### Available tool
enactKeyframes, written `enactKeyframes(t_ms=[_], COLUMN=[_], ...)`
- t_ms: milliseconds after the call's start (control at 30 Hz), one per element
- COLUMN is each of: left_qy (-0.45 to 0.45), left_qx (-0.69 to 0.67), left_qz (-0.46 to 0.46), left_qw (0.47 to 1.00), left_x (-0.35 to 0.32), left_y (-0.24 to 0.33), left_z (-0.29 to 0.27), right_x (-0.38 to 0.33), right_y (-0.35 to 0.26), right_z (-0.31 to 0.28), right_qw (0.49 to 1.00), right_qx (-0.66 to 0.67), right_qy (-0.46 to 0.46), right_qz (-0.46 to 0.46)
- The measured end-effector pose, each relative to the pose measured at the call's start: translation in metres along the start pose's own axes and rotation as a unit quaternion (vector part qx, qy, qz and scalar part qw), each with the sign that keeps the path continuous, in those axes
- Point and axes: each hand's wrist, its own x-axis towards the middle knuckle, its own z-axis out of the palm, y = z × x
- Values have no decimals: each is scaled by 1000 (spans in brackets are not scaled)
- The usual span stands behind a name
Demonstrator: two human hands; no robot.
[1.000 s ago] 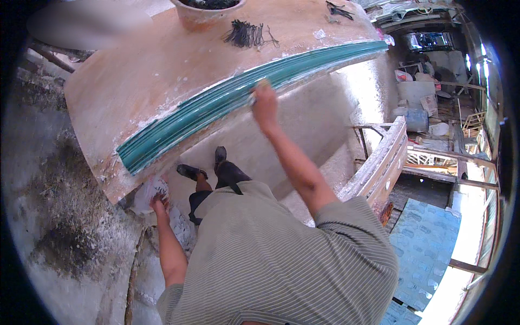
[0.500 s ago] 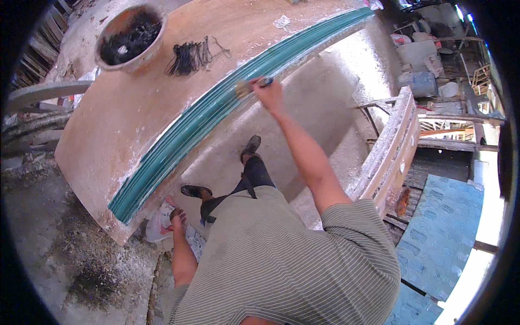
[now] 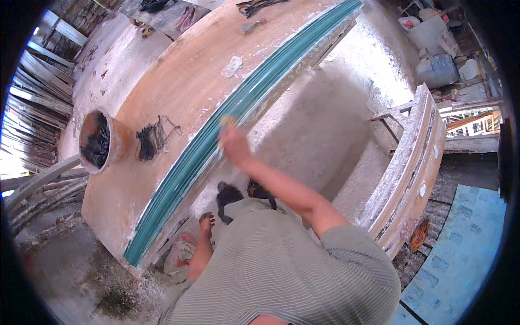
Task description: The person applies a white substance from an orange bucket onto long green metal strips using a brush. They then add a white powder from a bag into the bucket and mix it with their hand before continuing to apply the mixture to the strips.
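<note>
My right hand (image 3: 234, 144) is closed around a paintbrush and slightly smeared by motion. Pale bristles (image 3: 227, 120) of the brush show just beyond my fingers, over the middle of a long curved moulding (image 3: 181, 181). That moulding is ribbed and glossy green, with white residue along its edges. It runs along the near edge of a broad brown board (image 3: 181, 73). Low by my body hangs my left hand (image 3: 207, 222), its fingers loosely bent and apart, with nothing visible in them. It is nearest to the moulding's lower end and a printed sack.
On the board's left stands a bucket (image 3: 112, 141) with dark contents, beside a bundle of black strands (image 3: 154, 140). A whitish flat scrap (image 3: 232, 66) lies farther up. The printed sack (image 3: 181, 252) is below the board. To my right are a curved white-crusted frame (image 3: 403, 162) and blue sheeting (image 3: 457, 244).
The view has shifted, showing more of the far left. My right hand and the brush have moved down along the moulding toward its near-left end. My left hand still hangs low.
</note>
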Motion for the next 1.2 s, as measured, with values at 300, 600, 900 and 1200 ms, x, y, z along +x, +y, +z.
enactKeyframes(t_ms=[300,600,900,1200], left_qy=[-75,-5,91,56], left_qx=[136,13,-150,4], left_qz=[4,-2,284,-29], left_qw=[988,1000,943,998], left_x=[32,69,18,24], left_y=[134,118,183,152], left_z=[155,268,345,403], right_x=[82,187,108,238], right_y=[103,91,37,373], right_z=[-73,-172,-47,-291], right_qw=[946,925,889,955], right_qx=[158,250,160,61], right_qy=[-113,-252,-353,-221], right_qz=[261,-139,-246,-186])
